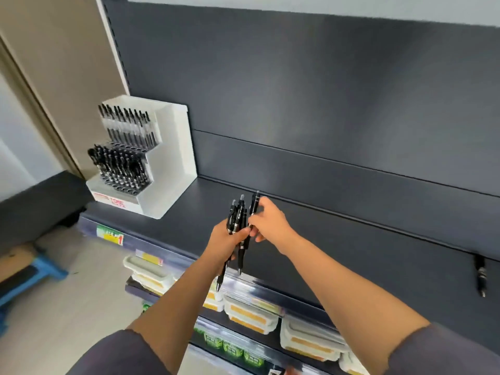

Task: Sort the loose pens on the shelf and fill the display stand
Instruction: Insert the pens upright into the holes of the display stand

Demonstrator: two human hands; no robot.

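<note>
Left grip (228, 239) is clamped round a bundle of pens (238, 215), black, clicker ends up, tips down. Fingers cover the mid-barrels, so exact count can't be told; approx three or four. White print on one barrel, too small to read. Right grip (269, 223), touching the left, pinches a single pen (254, 204) betw. thumb and fingers, upright, just beside the bundle; its lower half is hidden behind the fingers. Both grips are above the dark shelf (351, 253), near its middle.

Far right on the shelf lies a loose pen (481, 277), black, blurred, top end at the back lip.

At the shelf's left end stands the white display stand (173, 163), two tiers, both w/ black pens: upper row (127, 125) neat, lower row (119, 166) crowded. Red print on its base is smeared, unreadable.

Below, lidded containers (251, 318) are partly cut off by the arms.
</note>
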